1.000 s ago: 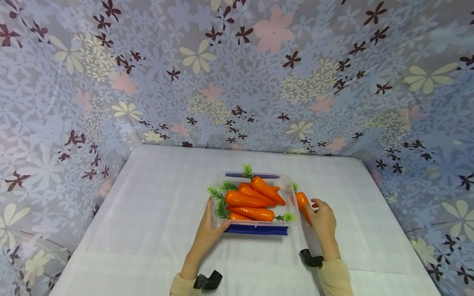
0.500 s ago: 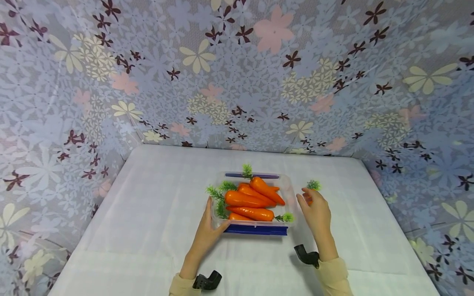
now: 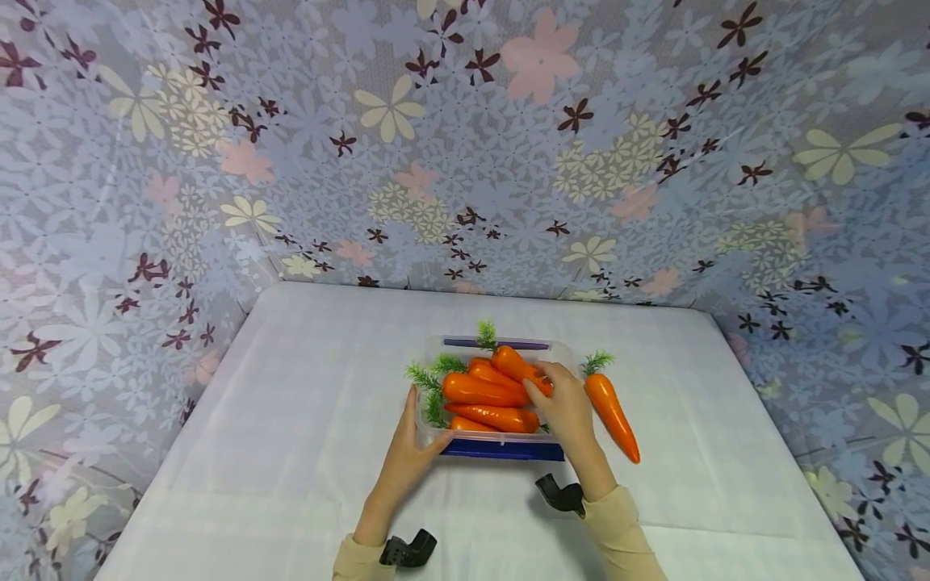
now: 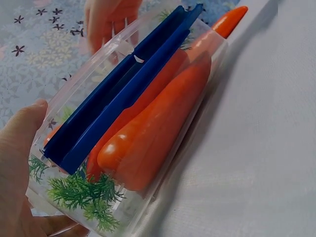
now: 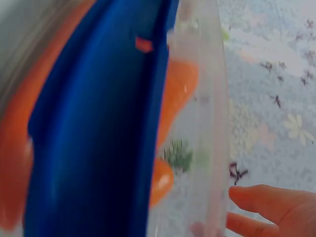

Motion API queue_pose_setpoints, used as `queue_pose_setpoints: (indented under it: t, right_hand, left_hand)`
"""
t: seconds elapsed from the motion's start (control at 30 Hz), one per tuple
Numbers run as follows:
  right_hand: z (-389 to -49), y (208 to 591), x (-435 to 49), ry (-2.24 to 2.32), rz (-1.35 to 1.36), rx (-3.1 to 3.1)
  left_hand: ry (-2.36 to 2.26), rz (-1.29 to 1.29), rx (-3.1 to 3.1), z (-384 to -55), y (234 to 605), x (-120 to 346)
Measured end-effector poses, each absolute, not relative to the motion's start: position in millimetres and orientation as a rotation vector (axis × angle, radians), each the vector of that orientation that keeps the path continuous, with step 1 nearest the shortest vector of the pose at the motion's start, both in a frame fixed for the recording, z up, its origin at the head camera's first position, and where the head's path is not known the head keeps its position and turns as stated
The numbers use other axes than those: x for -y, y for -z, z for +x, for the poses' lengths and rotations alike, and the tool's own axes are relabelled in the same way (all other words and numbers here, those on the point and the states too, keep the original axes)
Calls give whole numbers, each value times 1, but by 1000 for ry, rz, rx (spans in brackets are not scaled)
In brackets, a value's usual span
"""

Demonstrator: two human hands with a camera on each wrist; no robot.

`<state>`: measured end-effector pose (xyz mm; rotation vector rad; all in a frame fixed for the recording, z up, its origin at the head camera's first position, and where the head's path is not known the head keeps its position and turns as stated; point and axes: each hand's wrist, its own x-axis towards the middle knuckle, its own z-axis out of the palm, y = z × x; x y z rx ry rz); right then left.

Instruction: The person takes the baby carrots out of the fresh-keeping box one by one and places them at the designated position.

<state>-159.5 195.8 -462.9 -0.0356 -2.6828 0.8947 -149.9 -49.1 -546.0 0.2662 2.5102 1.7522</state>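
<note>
**One carrot out on the worktop, right hand back over the box**

From my remote seat, the change is clear: a second ago the right hand was beside the box with a carrot in its fingers; half a second ago it had that carrot lifted, green top up. Now the loose carrot lies on the white worktop just to the right of the clear plastic box, leafy end away from me, tip toward me, and nothing touches it. The right hand has swung left and sits over the box's right end, fingertips down among the carrots in the box. I judge one carrot is out and the hand is after another (whether its grip has closed on one, I cannot tell; the fingers are bent but their tips are hidden).

The left hand has not shifted: it holds the box's near left corner, thumb on the rim, fingers curled round the wall.

The head view gives the layout, including the blue clip along the near edge. The left wrist view adds what it cannot: the left thumb pressed against the corner, the carrots lying tight against the clear wall, and the loose carrot's tip past the far end. The right wrist view is blurred, showing only blue clip, orange, and fingertips of the other hand.
</note>
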Motion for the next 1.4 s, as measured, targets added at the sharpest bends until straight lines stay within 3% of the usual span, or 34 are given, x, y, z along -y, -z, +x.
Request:
queue_pose_setpoints:
  t: [0.67, 1.4]
  right_hand:
    - [-168, 486, -179, -984, 179, 2803]
    - [-174, 493, -176, -1004, 171, 2895]
  left_hand:
    - [-1740, 269, -2494, -148, 543, 42]
    - [-1753, 258, -2523, -147, 545, 47]
